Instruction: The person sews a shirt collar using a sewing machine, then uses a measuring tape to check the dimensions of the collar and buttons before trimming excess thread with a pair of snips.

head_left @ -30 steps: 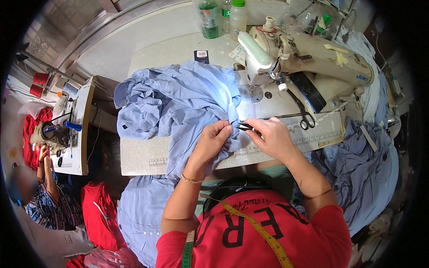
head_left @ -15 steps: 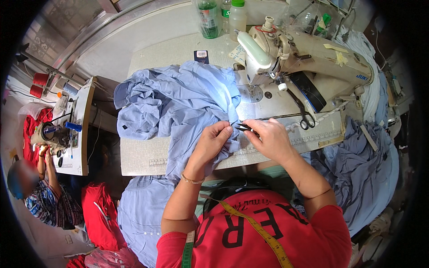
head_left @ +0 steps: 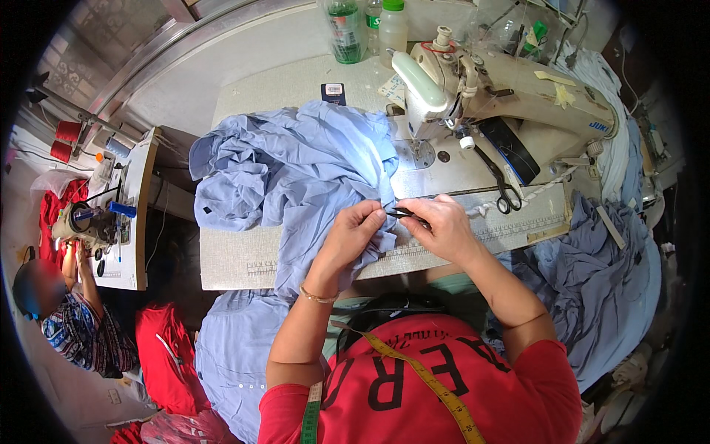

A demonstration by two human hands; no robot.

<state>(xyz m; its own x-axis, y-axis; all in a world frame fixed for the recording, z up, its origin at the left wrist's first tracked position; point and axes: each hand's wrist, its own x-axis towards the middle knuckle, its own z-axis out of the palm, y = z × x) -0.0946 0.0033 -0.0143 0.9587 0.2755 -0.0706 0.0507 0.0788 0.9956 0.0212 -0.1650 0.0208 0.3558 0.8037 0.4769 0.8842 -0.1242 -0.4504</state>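
Note:
A light blue shirt (head_left: 310,159) lies bunched across the sewing table (head_left: 229,259), its near edge hanging over the front. My left hand (head_left: 353,231) pinches the shirt's edge between thumb and fingers. In my right hand (head_left: 444,228) is a pair of small black thread snips (head_left: 403,213), whose tips point left at the pinched cloth, close to my left fingertips. Whether the tips touch the cloth I cannot tell. Beyond my hands stands a sewing machine (head_left: 510,100), its needle area just right of the shirt.
Black scissors (head_left: 503,185) and a dark phone (head_left: 510,152) lie by the machine. Bottles (head_left: 393,33) stand at the back. More blue garments (head_left: 592,274) are heaped at the right. At the far left a person (head_left: 85,318) works at another sewing machine (head_left: 85,220).
The snips and my right hand have shifted slightly, the blades now lying flatter beside my left fingertips. My left hand keeps its pinch. The person at the left has moved a little.

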